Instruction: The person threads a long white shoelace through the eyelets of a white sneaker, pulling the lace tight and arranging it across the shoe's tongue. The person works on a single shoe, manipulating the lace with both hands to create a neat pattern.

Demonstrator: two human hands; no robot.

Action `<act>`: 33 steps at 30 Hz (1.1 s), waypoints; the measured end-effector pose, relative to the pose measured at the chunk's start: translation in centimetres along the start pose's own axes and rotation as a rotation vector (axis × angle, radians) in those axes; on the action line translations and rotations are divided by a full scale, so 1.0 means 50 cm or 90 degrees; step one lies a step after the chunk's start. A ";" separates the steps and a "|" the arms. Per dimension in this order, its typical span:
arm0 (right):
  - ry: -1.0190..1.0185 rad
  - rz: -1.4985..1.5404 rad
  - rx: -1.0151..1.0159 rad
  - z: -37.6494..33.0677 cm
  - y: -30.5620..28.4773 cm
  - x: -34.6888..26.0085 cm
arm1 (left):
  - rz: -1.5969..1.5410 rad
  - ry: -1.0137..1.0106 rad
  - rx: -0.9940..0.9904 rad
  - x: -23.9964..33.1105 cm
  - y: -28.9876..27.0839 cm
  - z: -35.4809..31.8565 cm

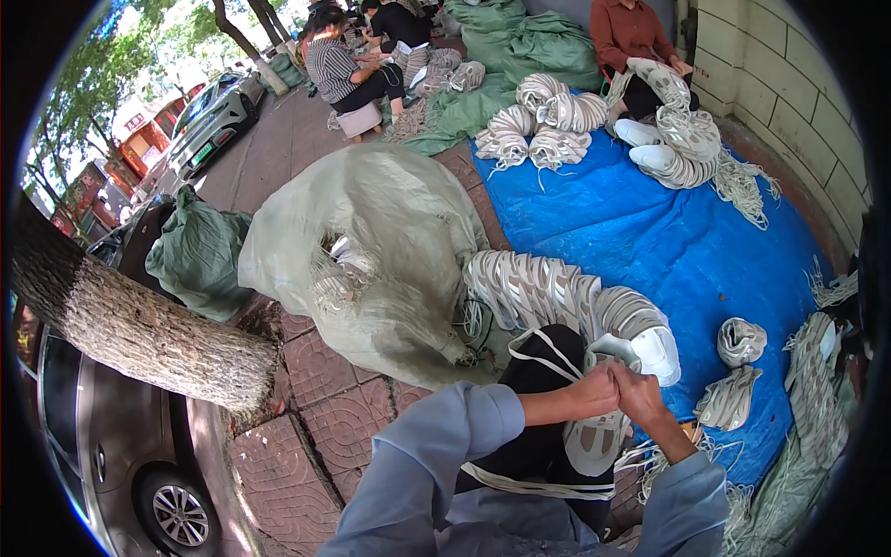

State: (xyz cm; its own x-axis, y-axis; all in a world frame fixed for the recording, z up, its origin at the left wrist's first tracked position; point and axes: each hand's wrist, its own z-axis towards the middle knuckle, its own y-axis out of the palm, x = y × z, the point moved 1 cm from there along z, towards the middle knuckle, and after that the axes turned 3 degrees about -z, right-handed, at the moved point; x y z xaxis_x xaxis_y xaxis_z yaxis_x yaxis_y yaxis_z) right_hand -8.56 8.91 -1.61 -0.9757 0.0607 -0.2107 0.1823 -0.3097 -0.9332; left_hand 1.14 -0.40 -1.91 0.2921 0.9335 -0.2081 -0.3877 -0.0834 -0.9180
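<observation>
My left hand [592, 394] and my right hand [640, 394] meet above my lap, both closed with the fingers drawn together. What they pinch is too small to tell. Right beneath them a beige and white shoe upper [594, 446] rests on my dark-trousered leg, its toe toward me. Past my hands, a long curved row of nested shoe uppers [557, 288] runs from the pale sack to my knee. A white lace [543, 357] lies looped over my thigh, and another cord [538, 485] crosses nearer my waist.
A big pale woven sack [371, 213] bulges ahead to the left. Blue sheeting [594, 209] covers ground to the right, with bundled uppers [543, 121] and two smaller pieces [729, 399] on it. A tree trunk [167, 325] and parked cars [176, 492] stand left. Other people [343, 74] sit farther off.
</observation>
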 end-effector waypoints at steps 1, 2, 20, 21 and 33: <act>0.021 -0.022 -0.007 -0.005 0.000 -0.008 | 0.030 -0.006 0.020 0.004 -0.004 -0.006; 0.044 -0.044 -0.014 -0.010 0.001 -0.015 | 0.012 -0.006 -0.015 0.007 -0.007 -0.008; -0.114 -0.021 -0.083 0.042 -0.037 0.011 | -0.187 0.010 0.013 -0.031 -0.024 0.009; -0.119 -0.029 -0.082 0.044 -0.038 0.007 | -0.180 0.005 0.021 -0.029 -0.025 0.009; 0.058 -0.011 -0.009 -0.016 -0.138 0.087 | -0.098 0.037 -0.046 -0.018 -0.010 -0.006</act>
State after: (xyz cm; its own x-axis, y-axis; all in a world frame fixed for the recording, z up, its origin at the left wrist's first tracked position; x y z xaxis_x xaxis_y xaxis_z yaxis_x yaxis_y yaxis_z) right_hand -13.96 12.05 3.69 -0.9636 0.1519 -0.2199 0.1682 -0.2946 -0.9407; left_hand 1.33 -1.29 -1.39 0.3940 0.9156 -0.0808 -0.2707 0.0315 -0.9622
